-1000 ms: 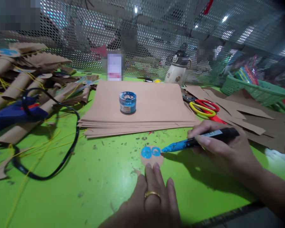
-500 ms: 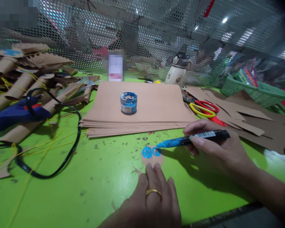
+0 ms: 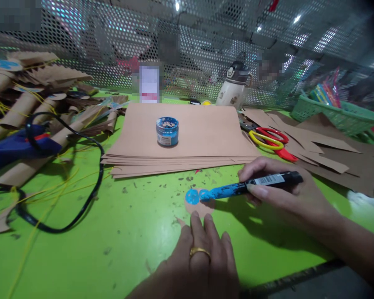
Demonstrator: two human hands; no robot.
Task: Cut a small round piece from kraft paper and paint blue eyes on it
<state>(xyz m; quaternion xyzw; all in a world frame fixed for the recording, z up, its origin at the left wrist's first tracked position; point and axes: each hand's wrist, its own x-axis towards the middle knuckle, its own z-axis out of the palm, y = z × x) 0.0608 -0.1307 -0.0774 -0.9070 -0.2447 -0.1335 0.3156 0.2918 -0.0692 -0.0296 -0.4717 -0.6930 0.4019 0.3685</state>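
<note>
A black marker pen [image 3: 268, 180], its front end coated in blue paint, is gripped in my right hand [image 3: 286, 197]. Its tip touches a small round brown paper disc [image 3: 202, 209] on the green table. Two blue painted patches lie side by side on the disc; the pen tip partly covers the right one. My left hand [image 3: 205, 257], a gold ring on one finger, lies with fingers stretched out, fingertips on the disc's near edge. Beyond, a jar of blue paint [image 3: 167, 135] stands on a stack of brown paper sheets [image 3: 202, 124].
Scissors with red and yellow handles [image 3: 268, 139] lie right of the stack among paper offcuts [image 3: 324, 141]. A green basket [image 3: 339, 114] and a white bottle [image 3: 232, 91] stand behind. At left are a blue glue gun [image 3: 18, 147], its black cord [image 3: 99, 174] and paper tubes [image 3: 25, 108].
The pen tip has moved slightly down across the right blue patch, with my right hand tilting the pen a little flatter. My left hand stays on the disc. The view has shifted slightly.
</note>
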